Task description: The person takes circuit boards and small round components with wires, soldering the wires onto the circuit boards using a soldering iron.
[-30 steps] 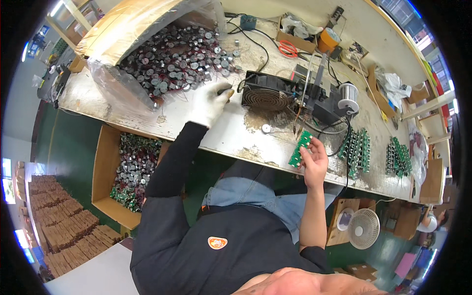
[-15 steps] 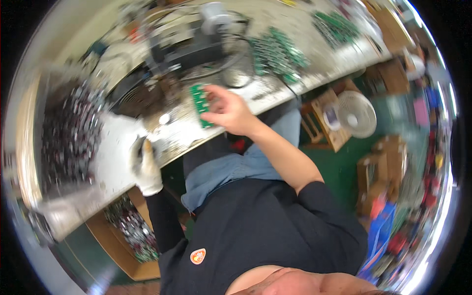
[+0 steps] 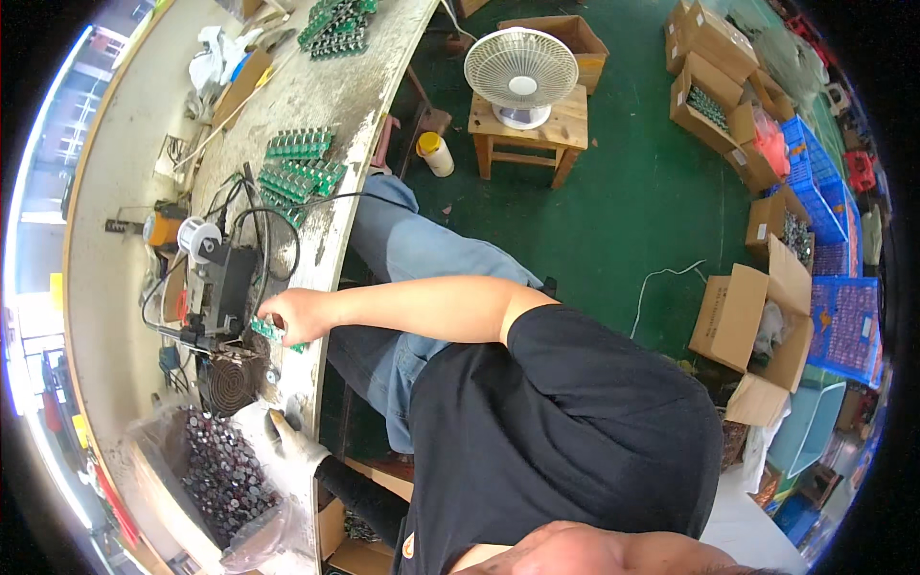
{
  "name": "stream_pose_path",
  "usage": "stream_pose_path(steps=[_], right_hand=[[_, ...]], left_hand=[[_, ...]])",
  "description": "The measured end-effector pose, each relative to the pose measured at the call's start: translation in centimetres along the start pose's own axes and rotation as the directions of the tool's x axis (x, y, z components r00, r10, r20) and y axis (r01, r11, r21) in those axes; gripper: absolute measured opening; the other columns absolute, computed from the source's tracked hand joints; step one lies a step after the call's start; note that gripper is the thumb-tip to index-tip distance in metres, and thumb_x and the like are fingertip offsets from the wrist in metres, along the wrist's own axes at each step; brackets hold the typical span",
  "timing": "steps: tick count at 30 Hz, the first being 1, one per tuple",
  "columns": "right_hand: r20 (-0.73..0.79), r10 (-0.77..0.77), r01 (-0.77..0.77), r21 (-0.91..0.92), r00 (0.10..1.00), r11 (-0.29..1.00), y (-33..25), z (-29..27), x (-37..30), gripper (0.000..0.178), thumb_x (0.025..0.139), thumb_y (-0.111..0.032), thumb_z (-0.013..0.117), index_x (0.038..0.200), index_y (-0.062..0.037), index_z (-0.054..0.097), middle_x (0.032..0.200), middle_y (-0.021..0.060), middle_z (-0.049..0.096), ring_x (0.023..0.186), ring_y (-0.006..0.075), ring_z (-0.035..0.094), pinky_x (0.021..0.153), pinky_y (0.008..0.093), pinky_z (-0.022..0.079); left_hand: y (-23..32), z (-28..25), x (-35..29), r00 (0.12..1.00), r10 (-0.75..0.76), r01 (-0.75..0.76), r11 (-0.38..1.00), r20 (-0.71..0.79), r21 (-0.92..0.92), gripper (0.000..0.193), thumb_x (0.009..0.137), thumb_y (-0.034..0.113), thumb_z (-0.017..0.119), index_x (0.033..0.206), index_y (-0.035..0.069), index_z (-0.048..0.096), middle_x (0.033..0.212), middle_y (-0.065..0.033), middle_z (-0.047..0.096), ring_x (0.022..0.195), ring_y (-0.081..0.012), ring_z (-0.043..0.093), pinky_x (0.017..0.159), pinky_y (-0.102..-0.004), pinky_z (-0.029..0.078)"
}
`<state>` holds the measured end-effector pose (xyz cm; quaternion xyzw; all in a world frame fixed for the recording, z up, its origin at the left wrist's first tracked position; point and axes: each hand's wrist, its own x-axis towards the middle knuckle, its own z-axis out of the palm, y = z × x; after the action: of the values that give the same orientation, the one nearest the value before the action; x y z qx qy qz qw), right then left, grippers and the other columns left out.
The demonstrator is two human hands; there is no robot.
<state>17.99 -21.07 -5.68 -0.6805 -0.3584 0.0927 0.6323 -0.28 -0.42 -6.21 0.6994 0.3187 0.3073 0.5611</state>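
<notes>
My bare right hand is closed on the edge of a green circuit board, which it holds over the worktable beside a black machine. My fingers cover part of the board. On my left hand is a white glove with yellowed, worn fingertips. That hand lies at the table's near edge, fingers extended and apart, with nothing visible between them. Between the two hands a small round pale part lies on the table. Next to the gloved hand, a plastic-lined box holds a heap of small round metallic parts.
The black machine carries a white spool and trailing cables. A dark coiled round plate sits near it. Stacked green boards lie farther along the worktable. A fan stands on a wooden stool, with cartons beyond.
The whole view has swung round, so the table now runs up the left side. The circuit board stays in my right hand, now tilted flatter. My gloved hand remains at the table edge.
</notes>
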Motion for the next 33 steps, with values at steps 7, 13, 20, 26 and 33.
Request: stream_pose_path(steps=[7,13,20,26,33], right_hand=[[0.012,0.039,-0.039,0.018,0.999,0.999,-0.1,-0.6,0.3,0.063,0.064,-0.017,0.076,0.121,-0.0015,0.054,0.087,0.0107,0.066,0.081,0.0249,0.064,0.073,0.0352,0.05],[0.015,0.031,-0.031,-0.024,0.999,0.999,0.1,0.4,1.1,0.061,0.062,-0.02,0.077,0.117,-0.0018,0.056,0.088,0.0118,0.066,0.08,0.0242,0.065,0.073,0.0343,0.051],[0.144,0.229,-0.264,0.311,0.963,0.913,0.0,-0.3,0.3,0.065,0.074,-0.004,0.073,0.131,0.0003,0.041,0.106,0.0139,0.057,0.078,0.0177,0.065,0.06,0.0297,0.057],[0.14,0.321,-0.349,0.343,0.937,0.872,-2.1,-0.7,0.3,0.059,0.077,-0.002,0.071,0.127,0.0067,0.041,0.1,0.0109,0.056,0.071,0.0132,0.063,0.056,0.0249,0.052],[0.206,0.395,-0.444,0.34,0.895,0.829,-3.2,-1.0,0.8,0.06,0.079,0.005,0.068,0.131,0.0036,0.038,0.102,0.0155,0.056,0.073,0.0132,0.062,0.058,0.0243,0.051]], left_hand=[[-0.8,-0.2,1.1,0.999,-0.006,0.008,0.999,0.032,-0.054,0.034,0.086,0.02,0.07,0.109,-0.003,0.062,0.102,-0.0096,0.064,0.088,-0.018,0.059,0.077,-0.0281,0.049],[-0.4,-1.0,0.2,0.999,-0.027,0.028,0.998,0.019,-0.048,0.028,0.089,0.022,0.067,0.107,0.001,0.063,0.087,-0.0014,0.062,0.069,-0.0081,0.052,0.062,-0.0219,0.045],[2.2,1.0,-2.3,0.998,-0.02,0.017,0.999,0.056,0.05,0.028,0.092,0.024,0.061,0.107,0.0,0.062,0.094,-0.0012,0.06,0.082,-0.0099,0.052,0.074,-0.0244,0.045],[2.8,1.2,-2.4,0.987,-0.088,0.101,0.991,0.137,-0.085,0.024,0.091,0.019,0.063,0.104,-0.001,0.064,0.083,-0.0016,0.06,0.076,-0.0083,0.052,0.069,-0.0221,0.043],[6.1,4.4,-2.0,0.942,-0.251,0.279,0.955,0.221,-0.104,0.017,0.087,0.016,0.063,0.093,0.0,0.066,0.073,-0.0049,0.06,0.071,-0.0136,0.055,0.065,-0.027,0.044]])
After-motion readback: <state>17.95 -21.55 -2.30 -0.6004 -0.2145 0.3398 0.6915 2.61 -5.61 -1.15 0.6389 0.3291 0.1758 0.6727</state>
